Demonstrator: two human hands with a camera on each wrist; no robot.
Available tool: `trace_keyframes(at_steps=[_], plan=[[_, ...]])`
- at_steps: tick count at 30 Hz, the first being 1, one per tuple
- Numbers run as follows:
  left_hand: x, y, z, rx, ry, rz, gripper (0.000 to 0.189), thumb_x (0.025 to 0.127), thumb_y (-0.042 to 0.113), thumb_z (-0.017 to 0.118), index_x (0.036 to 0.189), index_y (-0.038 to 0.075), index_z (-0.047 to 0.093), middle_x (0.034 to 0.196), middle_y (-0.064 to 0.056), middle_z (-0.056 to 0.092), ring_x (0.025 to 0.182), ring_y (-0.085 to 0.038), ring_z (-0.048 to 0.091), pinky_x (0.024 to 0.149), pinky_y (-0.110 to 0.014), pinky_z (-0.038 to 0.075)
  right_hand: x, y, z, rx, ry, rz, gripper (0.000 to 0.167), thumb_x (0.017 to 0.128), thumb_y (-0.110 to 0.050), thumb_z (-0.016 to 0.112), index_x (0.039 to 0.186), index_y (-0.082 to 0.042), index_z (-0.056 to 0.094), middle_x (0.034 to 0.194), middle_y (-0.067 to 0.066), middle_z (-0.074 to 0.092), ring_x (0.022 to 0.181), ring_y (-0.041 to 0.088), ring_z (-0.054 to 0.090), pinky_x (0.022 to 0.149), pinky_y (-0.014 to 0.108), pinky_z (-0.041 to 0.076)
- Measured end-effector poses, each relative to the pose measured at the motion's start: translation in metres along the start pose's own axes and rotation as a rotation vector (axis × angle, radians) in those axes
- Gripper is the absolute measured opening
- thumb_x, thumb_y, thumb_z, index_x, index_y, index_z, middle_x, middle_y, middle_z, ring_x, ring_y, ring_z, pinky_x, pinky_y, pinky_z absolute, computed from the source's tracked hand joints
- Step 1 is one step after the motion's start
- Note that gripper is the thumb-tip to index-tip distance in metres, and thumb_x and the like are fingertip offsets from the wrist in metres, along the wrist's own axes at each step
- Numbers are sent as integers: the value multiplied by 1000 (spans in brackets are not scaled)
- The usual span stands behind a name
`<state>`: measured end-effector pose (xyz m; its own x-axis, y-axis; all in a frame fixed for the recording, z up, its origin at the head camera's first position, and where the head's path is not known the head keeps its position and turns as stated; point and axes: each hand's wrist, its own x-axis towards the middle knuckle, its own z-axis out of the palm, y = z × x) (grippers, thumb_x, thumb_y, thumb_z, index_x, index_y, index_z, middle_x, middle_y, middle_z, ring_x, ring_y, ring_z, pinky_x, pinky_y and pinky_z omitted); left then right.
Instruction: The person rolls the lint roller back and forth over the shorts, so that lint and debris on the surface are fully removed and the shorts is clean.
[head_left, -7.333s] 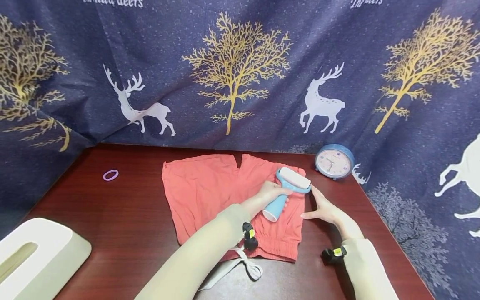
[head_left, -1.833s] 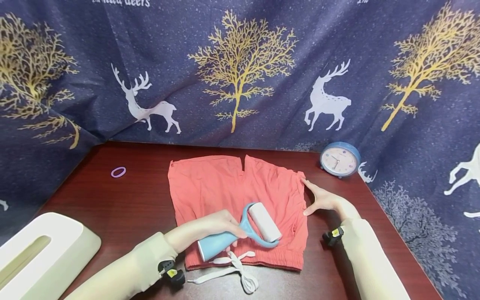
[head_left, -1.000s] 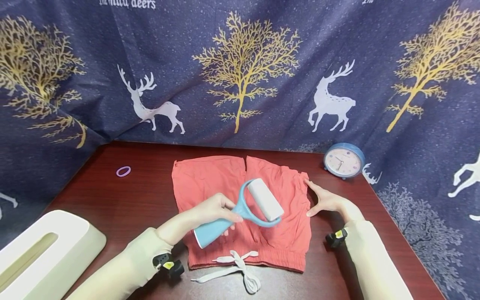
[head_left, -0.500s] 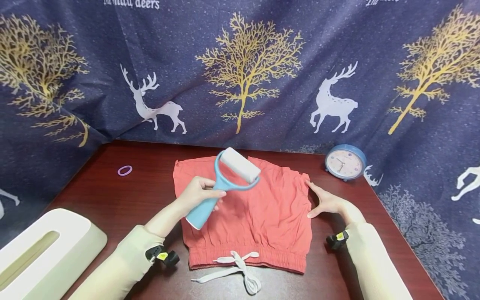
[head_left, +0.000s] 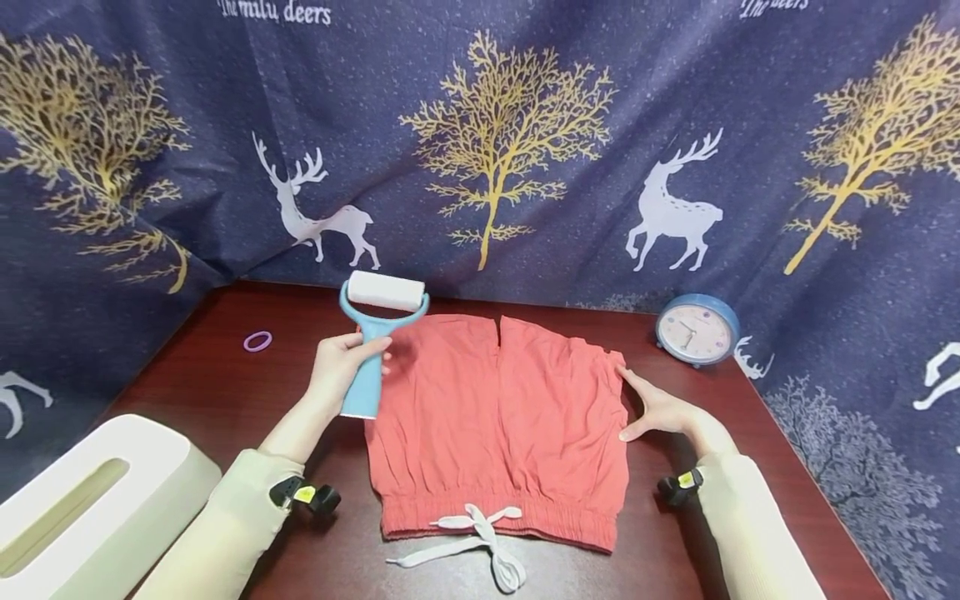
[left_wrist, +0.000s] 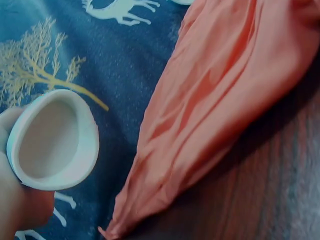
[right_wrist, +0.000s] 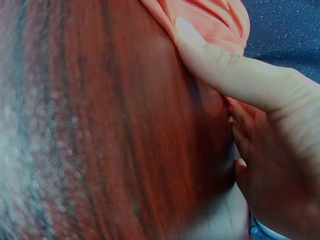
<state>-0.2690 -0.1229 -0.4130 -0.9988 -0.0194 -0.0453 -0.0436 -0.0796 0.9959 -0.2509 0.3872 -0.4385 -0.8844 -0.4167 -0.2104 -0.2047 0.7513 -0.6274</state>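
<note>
My left hand point(head_left: 333, 371) grips the handle of a light blue lint roller point(head_left: 365, 375) with a white roll at its top. It holds the roller over the upper left corner of coral red shorts point(head_left: 495, 417), roll pointing away. In the left wrist view the hollow handle end point(left_wrist: 91, 145) faces the camera. The shorts lie flat, waistband nearest, with a white drawstring point(head_left: 450, 546) tied in a bow. At their right edge rests my right hand point(head_left: 663, 412), thumb and fingers spread. The right wrist view shows its thumb point(right_wrist: 225, 67) lying on the cloth edge.
A white tissue box point(head_left: 168, 462) stands at the front left of the dark red table point(head_left: 300, 321). A purple ring point(head_left: 257, 342) lies at the back left. At the back right is a blue alarm clock point(head_left: 697, 331). A patterned curtain point(head_left: 420, 67) hangs behind.
The lint roller went from the right leg of the shorts down near the waistband, then up and left to the upper left corner, turning upright. My right hand stayed at the right edge.
</note>
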Motion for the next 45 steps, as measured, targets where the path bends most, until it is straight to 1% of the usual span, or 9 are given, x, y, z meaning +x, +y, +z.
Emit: trace_keyframes(at_steps=[3,6,14,22,25,28,31,33,45], plan=[[0,-3,-7,-20,76,-47,44,88,23,74,118,-6,63,68,1,72,61,-15,72,60,-25,59,-1,1,1,11,1,-7,124,65,-28,90,153,7,10,155,37,8,142,56,8,111,72,11],[0,-6,-13,-41,115,-81,49,88,23,73,123,-9,59,66,3,71,61,-14,72,60,-26,59,-2,1,2,25,3,-14,123,65,-26,90,153,7,11,155,37,7,142,56,7,111,72,11],[6,-13,-31,-38,246,-123,35,88,20,72,113,-4,64,62,4,69,58,-10,69,57,-22,56,-3,-2,2,48,8,-29,122,65,-24,90,152,8,11,155,39,6,141,58,5,110,73,9],[7,-22,-46,46,323,-158,48,88,21,70,124,-10,60,56,13,65,55,-2,65,58,-18,53,-4,0,2,39,5,-3,120,66,-23,89,154,4,11,155,38,6,142,57,6,110,73,10],[5,-24,-50,43,354,-162,45,87,21,72,120,-9,63,55,12,65,55,-4,66,58,-18,54,-4,2,2,42,7,-5,119,66,-23,89,154,3,13,155,38,6,142,57,6,110,74,11],[4,-26,-52,22,385,-160,34,85,18,73,110,-5,68,55,10,65,55,-6,67,58,-19,54,-4,3,3,40,10,-12,116,66,-22,89,153,3,15,156,37,7,142,57,5,110,74,10],[2,-27,-54,11,400,-169,22,85,16,73,100,0,70,56,8,66,55,-7,67,58,-19,54,-3,3,3,39,12,-21,115,66,-22,89,152,4,18,156,37,7,142,57,5,110,74,9],[1,-28,-54,9,400,-173,20,85,15,72,99,1,70,56,7,67,55,-7,67,58,-19,54,-4,2,3,37,12,-22,114,66,-22,89,152,4,18,156,37,7,143,57,4,109,74,9],[-1,-27,-57,22,394,-211,38,87,18,71,115,-7,65,55,11,65,55,-4,66,59,-17,53,-3,4,4,49,19,-36,114,66,-21,89,152,4,18,156,37,7,143,57,4,109,74,9]])
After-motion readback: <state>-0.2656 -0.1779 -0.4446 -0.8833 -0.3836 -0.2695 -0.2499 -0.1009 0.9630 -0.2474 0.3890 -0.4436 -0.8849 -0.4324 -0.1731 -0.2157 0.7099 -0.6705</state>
